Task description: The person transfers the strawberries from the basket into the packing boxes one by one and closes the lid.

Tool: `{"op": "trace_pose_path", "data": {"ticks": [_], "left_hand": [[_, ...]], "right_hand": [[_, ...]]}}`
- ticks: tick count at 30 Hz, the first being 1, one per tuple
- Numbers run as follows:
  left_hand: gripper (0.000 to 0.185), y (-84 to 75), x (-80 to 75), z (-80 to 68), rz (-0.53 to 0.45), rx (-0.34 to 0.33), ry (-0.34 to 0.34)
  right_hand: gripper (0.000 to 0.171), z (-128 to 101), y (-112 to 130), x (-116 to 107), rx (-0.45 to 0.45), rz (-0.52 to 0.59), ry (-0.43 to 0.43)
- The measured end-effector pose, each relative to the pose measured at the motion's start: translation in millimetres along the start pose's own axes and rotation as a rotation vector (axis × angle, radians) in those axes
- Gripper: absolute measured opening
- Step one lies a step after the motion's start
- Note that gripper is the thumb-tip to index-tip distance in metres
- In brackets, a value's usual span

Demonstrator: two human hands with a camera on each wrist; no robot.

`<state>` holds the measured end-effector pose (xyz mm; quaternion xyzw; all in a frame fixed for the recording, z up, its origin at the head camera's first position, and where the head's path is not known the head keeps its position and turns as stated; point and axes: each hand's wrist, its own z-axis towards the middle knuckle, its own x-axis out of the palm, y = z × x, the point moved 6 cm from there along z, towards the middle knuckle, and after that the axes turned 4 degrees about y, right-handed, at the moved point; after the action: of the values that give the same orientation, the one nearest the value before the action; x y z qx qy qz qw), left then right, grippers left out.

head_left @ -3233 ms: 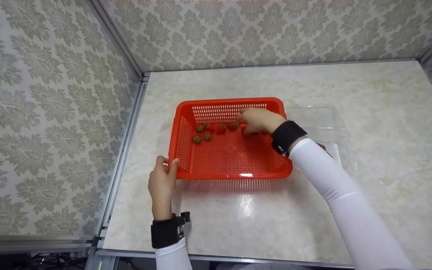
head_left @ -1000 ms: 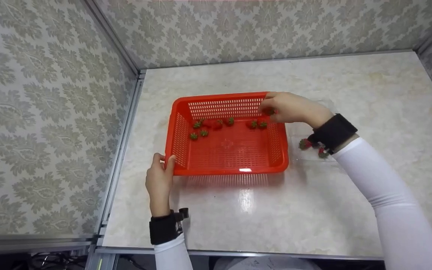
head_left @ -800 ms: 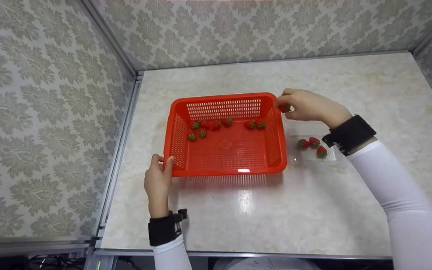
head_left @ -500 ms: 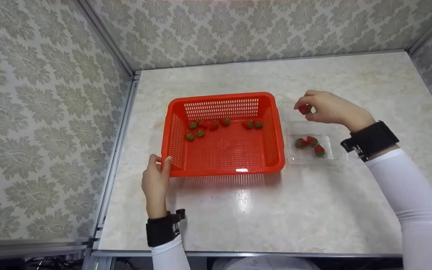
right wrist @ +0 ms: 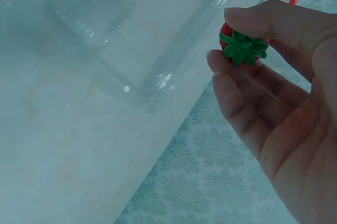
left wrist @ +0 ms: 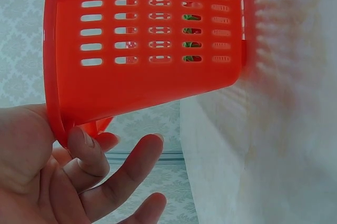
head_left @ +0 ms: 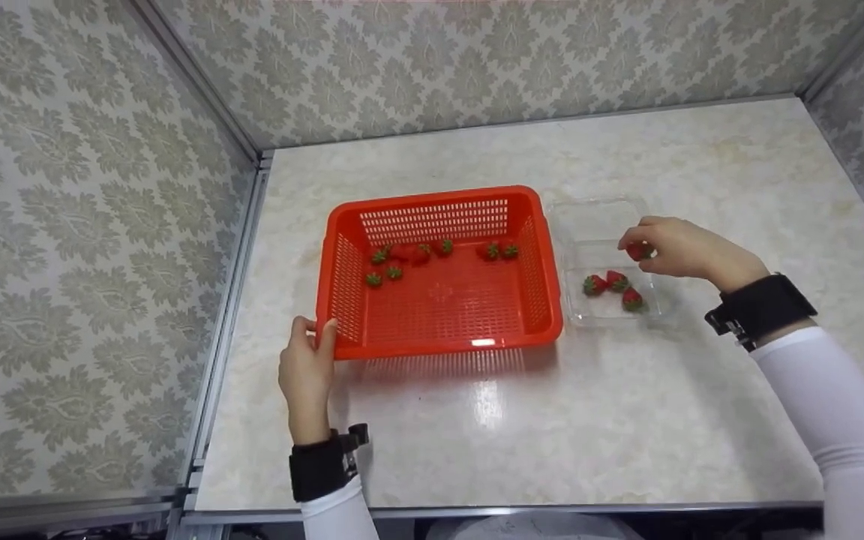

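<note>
My left hand (head_left: pixel 307 375) grips the near left corner of a red plastic basket (head_left: pixel 439 349); in the left wrist view, thumb and fingers (left wrist: pixel 89 158) close on its rim. Inside the basket, several strawberries with green leaves lie along the far side, among them one strawberry (head_left: pixel 373 279) near the left wall. My right hand (head_left: pixel 691 249) pinches a strawberry (right wrist: pixel 243 45) between thumb and fingers, its leafy top facing the wrist camera. It hangs over the right part of a clear plastic box (head_left: pixel 582 319). Three strawberries rest in that box, one of them the nearest strawberry (head_left: pixel 632 300).
The clear box's lid (head_left: pixel 597 214) lies opened out behind it. Box and basket stand side by side on a pale marbled table (head_left: pixel 417 450). Patterned walls (head_left: pixel 439 75) rise at the back and on both sides, and a metal strip runs along the front edge.
My right hand has carried the strawberry out of the basket, rightward over the rim, then down toward the near side above the clear box. My left hand keeps its grip on the basket.
</note>
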<state>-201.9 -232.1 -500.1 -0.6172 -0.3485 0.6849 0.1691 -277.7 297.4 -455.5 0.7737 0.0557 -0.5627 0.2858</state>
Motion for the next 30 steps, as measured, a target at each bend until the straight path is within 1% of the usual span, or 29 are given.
{"op": "trace_pose_path", "data": {"ticks": [6, 11, 14, 20, 25, 30], "left_hand": [[0.03, 0.1, -0.9, -0.5, 0.002, -0.004, -0.007], [0.03, -1.4, -1.6, -1.2, -0.003, 0.025, -0.017], [0.03, -1.6, -1.4, -1.1, -0.006, 0.035, -0.019], [0.029, -1.0, -1.2, -1.4, -0.006, 0.026, -0.016], [0.029, -1.2, -0.4, -0.8, -0.006, 0.019, -0.007], [0.029, -1.6, -1.1, -0.2, -0.003, 0.016, -0.008]], "right_hand": [[0.029, -5, -8, 18, 0.009, -0.022, 0.023], [0.029, -7, -10, 30, 0.003, -0.051, 0.038], [0.029, -7, -10, 34, 0.016, -0.084, 0.024], [0.024, -4, -9, 41, 0.056, -0.144, 0.009], [0.017, -2, -9, 46, 0.059, -0.207, -0.021], [0.015, 0, -12, 52, 0.051, -0.264, -0.027]]}}
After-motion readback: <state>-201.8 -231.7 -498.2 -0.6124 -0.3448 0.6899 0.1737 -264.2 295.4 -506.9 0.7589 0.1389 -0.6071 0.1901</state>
